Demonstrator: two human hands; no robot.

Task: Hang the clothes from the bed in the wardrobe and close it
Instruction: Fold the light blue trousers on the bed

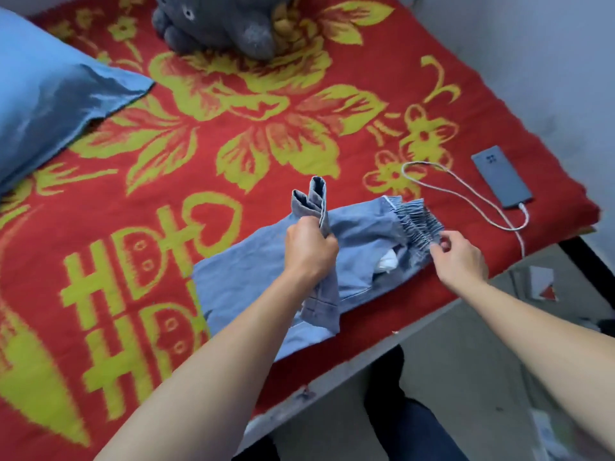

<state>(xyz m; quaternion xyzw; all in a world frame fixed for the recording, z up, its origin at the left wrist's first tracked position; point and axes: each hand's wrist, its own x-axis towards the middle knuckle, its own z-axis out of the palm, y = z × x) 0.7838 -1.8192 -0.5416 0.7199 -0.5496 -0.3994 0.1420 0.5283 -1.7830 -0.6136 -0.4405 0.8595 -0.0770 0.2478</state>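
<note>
The red and yellow bed cover spreads under both hands, with a blue pillow far left of them and a grey plush toy beyond. The denim trousers lie near the bed's edge. The left hand clenches around their folded legs. The right hand reaches the elastic waistband; whether it pinches is unclear. A phone and its cable lie beyond the right hand.

Plush toy at 12 o'clock: cut off by top edge. Pillow at 10 o'clock: cut off by left edge. Floor items at 4 o'clock: blurred. Jeans partly hide a white item.
</note>
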